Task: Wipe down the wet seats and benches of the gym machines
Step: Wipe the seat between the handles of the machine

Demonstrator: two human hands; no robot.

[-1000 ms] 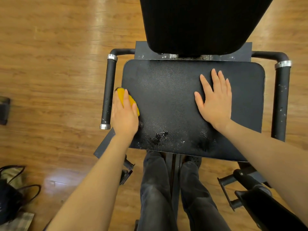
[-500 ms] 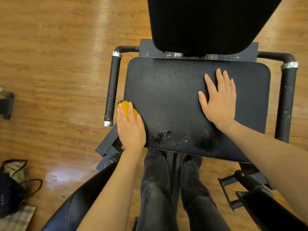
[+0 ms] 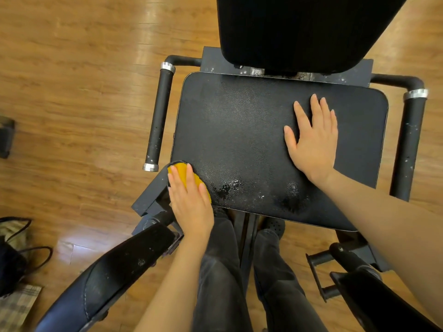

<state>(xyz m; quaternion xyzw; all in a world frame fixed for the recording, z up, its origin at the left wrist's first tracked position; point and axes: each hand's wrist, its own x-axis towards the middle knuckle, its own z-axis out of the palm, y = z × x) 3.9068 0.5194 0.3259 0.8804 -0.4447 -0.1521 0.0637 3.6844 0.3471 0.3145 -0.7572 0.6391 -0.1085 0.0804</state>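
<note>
On wood floor (image 3: 84,92), wet seat (image 3: 239,130).

Yellow round sponge (image 3: 186,175) mostly hidden under the left hand (image 3: 190,200) at the seat's near-left corner, black padded backrest (image 3: 304,32) cut by the top edge, dark handbag (image 3: 10,262) cut at the left.

The black padded seat (image 3: 251,140) lies flat, glistening with wet patches along its near edge, a yellow cloth (image 3: 184,174) pressed onto its near left corner.
</note>
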